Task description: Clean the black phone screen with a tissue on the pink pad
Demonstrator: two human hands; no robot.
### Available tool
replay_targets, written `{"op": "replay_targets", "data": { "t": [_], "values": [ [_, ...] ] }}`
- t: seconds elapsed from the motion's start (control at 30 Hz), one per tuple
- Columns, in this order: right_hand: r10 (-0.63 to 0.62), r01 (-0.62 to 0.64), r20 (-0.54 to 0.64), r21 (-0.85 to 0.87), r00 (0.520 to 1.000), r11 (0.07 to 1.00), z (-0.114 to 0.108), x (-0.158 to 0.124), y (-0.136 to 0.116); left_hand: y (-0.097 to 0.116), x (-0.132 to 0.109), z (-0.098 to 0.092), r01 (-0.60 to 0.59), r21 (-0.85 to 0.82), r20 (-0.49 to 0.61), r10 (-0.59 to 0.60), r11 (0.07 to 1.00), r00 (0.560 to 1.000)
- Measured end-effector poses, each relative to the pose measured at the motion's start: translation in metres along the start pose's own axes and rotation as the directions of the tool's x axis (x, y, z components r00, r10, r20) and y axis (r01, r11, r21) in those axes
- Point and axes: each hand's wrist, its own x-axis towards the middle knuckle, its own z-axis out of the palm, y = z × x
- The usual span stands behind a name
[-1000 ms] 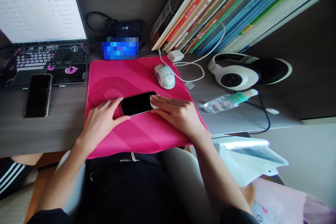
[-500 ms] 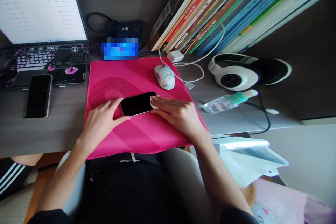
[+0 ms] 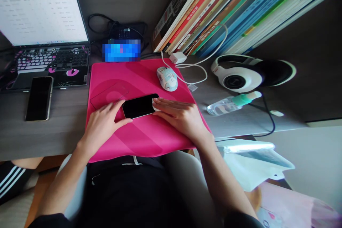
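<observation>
A smartphone with a dark screen lies face up on a pink mat. My left hand steadies its left end, thumb on the near edge and fingers at the far corner. Under the fingertips of my right hand a small white wipe is pressed on the phone's right end; most of the wipe is hidden. Just beyond my left hand, a thin clear rectangular sheet rests flat on the mat.
A patterned mouse, white charger and clear spray bottle lie toward the right, near headphones. Books line the back. At left are a laptop and another phone. A person's leg shows at lower left.
Both hands, the phone and the wipe stay in almost the same place. Only a very slight shift of the whole view is visible.
</observation>
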Motion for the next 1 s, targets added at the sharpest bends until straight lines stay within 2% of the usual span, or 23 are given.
{"op": "replay_targets", "data": {
  "t": [1.0],
  "values": [
    [-0.004,0.004,-0.010,0.009,1.000,1.000,-0.0006,0.0012,-0.0016,0.0001,-0.0004,-0.0006,0.005,0.015,-0.001,-0.004,1.000,1.000]
  ]
}}
